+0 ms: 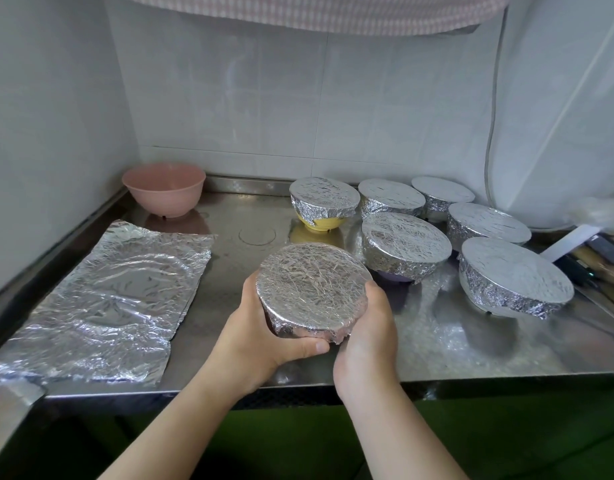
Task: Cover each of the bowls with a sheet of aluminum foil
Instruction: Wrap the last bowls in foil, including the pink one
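Both hands hold a foil-covered bowl [312, 289] above the front middle of the steel counter [437, 341]. My left hand [260, 334] grips its near-left side, with the thumb curled under the foil edge. My right hand [364, 327] cups its right side. An uncovered pink bowl [164, 188] stands in the back left corner. A flat, creased sheet of aluminum foil [108, 299] lies on the left of the counter. Several foil-covered bowls stand at the right, among them a yellow one [322, 199] and a large one [513, 275].
White tiled walls [56, 133] close the counter at the back and left. A white cable [492, 133] hangs down the right wall. Dark tools [589, 261] lie at the far right edge. A foil-wrapped object [7, 379] shows at the near left.
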Action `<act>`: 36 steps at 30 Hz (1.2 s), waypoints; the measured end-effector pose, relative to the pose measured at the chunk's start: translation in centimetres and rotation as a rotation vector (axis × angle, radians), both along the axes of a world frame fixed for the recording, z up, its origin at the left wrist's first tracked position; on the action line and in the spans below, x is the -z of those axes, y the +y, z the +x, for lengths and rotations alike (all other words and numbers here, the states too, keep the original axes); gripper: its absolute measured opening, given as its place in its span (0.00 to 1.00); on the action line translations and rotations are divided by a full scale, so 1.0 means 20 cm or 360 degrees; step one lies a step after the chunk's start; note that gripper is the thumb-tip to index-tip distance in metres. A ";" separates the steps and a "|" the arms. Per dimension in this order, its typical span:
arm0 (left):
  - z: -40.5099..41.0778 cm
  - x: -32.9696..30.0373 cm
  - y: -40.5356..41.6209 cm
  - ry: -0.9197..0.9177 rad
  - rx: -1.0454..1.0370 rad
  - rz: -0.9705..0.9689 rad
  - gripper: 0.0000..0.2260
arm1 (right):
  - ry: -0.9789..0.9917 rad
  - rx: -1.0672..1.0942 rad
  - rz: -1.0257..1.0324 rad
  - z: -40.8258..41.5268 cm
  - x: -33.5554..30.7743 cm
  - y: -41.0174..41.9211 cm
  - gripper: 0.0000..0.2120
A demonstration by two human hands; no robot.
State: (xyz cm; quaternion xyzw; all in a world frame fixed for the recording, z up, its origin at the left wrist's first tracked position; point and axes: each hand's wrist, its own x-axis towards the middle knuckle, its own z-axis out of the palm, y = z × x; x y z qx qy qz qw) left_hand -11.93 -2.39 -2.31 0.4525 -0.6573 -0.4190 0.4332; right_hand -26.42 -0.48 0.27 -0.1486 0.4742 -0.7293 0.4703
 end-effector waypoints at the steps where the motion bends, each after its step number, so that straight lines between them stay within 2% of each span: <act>1: -0.01 0.00 0.00 -0.0015 -0.0014 -0.0002 0.56 | 0.0027 -0.0003 0.0007 0.01 0.00 0.00 0.14; 6: 0.01 0.00 0.01 -0.0057 0.0020 0.0014 0.57 | 0.0204 -0.0025 0.0047 0.02 0.02 -0.01 0.16; 9: 0.07 -0.03 -0.03 -0.0029 0.0200 0.0095 0.66 | 0.0233 0.0021 -0.0003 -0.02 0.01 -0.01 0.25; 11: 0.11 -0.07 -0.06 0.0002 0.0287 0.0109 0.70 | 0.0177 0.0087 -0.0035 -0.05 -0.02 -0.03 0.26; 13: 0.10 -0.11 -0.09 0.0127 0.0214 0.0080 0.64 | 0.0160 0.0126 -0.0012 -0.07 -0.08 -0.04 0.20; 15: 0.04 -0.15 -0.12 0.0384 -0.0016 0.0147 0.47 | 0.0126 0.0100 0.0012 -0.07 -0.10 -0.06 0.16; 17: -0.05 -0.18 -0.13 0.0606 -0.0231 0.0240 0.24 | 0.0094 0.0063 0.0035 -0.05 -0.11 -0.07 0.16; 18: -0.09 -0.19 -0.13 0.0646 -0.0316 0.0268 0.16 | 0.0104 0.0067 0.0049 -0.03 -0.10 -0.07 0.16; 19: -0.12 -0.19 -0.12 0.0673 -0.0374 0.0282 0.13 | 0.0124 0.0082 0.0065 -0.02 -0.09 -0.08 0.16; 23: -0.17 -0.16 -0.13 0.0837 -0.0521 0.0389 0.12 | 0.0217 0.0221 0.0108 0.00 -0.04 -0.11 0.20; 29: -0.20 -0.17 -0.10 0.0970 -0.0627 0.0395 0.15 | 0.0242 0.0248 0.0066 0.01 -0.03 -0.12 0.16; 33: -0.19 -0.19 -0.08 0.0930 -0.0643 0.0413 0.15 | 0.0199 0.0172 0.0187 -0.04 -0.01 -0.12 0.16; 36: -0.19 -0.18 -0.02 0.0814 -0.0674 0.0315 0.14 | 0.0201 0.0127 0.0188 -0.07 0.01 -0.12 0.16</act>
